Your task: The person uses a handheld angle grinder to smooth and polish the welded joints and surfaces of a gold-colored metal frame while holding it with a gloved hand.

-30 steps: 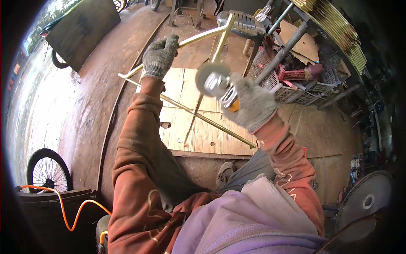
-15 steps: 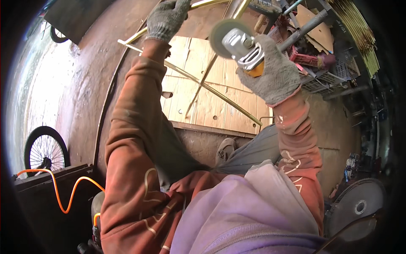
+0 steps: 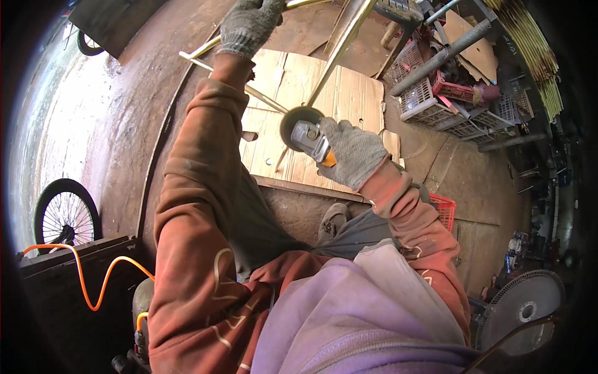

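Observation:
My right hand [image 3: 354,153], in a grey knit glove, is wrapped round an angle grinder [image 3: 307,133] with a silver head, a yellow-orange part and a round disc. The disc [image 3: 289,127] lies over the spot where tubes of a brass-coloured metal frame [image 3: 341,50] meet, hiding that joint; I cannot tell if it touches. Up at the top edge, my gloved left hand [image 3: 251,28] is closed round a tube of the same frame, its fingertips partly cut off by the picture. Beneath the frame lies a flat cardboard sheet [image 3: 358,100].
Plastic crates [image 3: 430,106] and grey pipes [image 3: 442,56] stand at the upper right. A red crate [image 3: 443,210] sits beside my right forearm. A spoked wheel [image 3: 67,215] and an orange hose [image 3: 93,305] are on the left. At lower right is a fan [image 3: 526,310].
My right hand has brought the grinder down and left, from above the cardboard's right part onto the frame's joint. The left hand has barely moved. The red crate has come into sight.

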A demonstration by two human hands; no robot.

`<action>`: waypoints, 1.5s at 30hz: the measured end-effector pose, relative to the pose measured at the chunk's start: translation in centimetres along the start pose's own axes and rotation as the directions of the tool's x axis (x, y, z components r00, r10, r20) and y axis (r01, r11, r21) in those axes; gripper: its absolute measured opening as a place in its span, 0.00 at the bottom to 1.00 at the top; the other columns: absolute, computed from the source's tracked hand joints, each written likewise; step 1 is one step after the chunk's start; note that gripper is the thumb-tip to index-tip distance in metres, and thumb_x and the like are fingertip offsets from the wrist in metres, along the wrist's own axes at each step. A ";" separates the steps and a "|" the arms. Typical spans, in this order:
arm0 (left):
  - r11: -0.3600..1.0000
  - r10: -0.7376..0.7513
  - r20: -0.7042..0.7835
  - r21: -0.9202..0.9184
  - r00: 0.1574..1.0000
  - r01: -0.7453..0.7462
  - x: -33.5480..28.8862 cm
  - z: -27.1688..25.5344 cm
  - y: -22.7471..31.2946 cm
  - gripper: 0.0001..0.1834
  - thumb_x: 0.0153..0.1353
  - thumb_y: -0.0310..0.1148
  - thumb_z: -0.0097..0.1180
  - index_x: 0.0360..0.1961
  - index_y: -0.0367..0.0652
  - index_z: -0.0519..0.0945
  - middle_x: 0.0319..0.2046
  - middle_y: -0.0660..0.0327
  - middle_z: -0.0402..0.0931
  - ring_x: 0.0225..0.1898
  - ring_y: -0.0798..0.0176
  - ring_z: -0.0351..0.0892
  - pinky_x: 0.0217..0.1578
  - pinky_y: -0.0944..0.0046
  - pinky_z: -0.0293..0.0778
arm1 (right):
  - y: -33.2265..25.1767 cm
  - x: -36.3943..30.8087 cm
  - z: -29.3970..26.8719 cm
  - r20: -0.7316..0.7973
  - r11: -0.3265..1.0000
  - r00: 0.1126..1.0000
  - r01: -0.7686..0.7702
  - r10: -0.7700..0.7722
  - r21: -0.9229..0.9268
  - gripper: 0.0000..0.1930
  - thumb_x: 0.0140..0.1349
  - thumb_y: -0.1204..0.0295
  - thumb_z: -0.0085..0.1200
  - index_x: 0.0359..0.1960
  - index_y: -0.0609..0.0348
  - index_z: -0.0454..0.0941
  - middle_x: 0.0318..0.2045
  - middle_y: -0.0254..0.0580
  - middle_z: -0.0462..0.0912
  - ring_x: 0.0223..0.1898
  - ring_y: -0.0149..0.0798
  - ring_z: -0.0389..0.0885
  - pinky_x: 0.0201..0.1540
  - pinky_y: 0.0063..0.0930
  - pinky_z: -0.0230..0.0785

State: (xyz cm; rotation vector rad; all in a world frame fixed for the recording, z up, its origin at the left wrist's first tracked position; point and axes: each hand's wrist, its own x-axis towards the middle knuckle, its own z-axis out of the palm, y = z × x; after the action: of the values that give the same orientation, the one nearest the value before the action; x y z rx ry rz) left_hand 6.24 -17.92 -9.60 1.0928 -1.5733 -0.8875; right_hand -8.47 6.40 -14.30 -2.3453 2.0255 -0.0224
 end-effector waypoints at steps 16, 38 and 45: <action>0.993 0.113 0.069 -0.030 0.991 -0.111 2.7 -0.2 -3.2 0.28 0.62 0.56 0.53 0.24 0.40 0.84 0.19 0.62 0.79 0.26 0.67 0.76 0.33 0.63 0.71 | 1.3 -1.4 -3.1 -0.184 0.995 0.979 0.073 -0.086 -0.072 0.37 0.45 0.56 0.68 0.56 0.54 0.65 0.35 0.47 0.76 0.33 0.50 0.83 0.36 0.44 0.75; 0.960 0.111 0.141 -0.270 0.984 -0.069 2.3 -0.5 -3.2 0.21 0.62 0.46 0.54 0.23 0.39 0.84 0.17 0.63 0.77 0.22 0.69 0.73 0.27 0.66 0.68 | 2.6 -1.3 -3.9 -0.396 0.967 0.885 0.249 -0.246 -0.044 0.40 0.42 0.59 0.70 0.58 0.54 0.65 0.35 0.45 0.76 0.34 0.48 0.82 0.34 0.41 0.74; 0.964 0.127 0.196 -0.256 0.972 -0.074 2.8 -0.7 -3.5 0.18 0.62 0.43 0.53 0.26 0.40 0.84 0.17 0.63 0.76 0.21 0.70 0.72 0.25 0.66 0.66 | 2.9 -0.1 -7.5 -0.579 0.936 0.763 0.351 -0.290 -0.006 0.34 0.48 0.62 0.70 0.56 0.55 0.66 0.40 0.50 0.80 0.33 0.53 0.83 0.34 0.42 0.78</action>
State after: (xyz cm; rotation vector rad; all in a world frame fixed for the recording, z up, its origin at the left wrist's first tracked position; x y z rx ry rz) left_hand 7.38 -21.71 -11.81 0.7539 -1.6231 -1.1254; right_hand -11.67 5.90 -6.98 -2.8220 1.6890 -0.9330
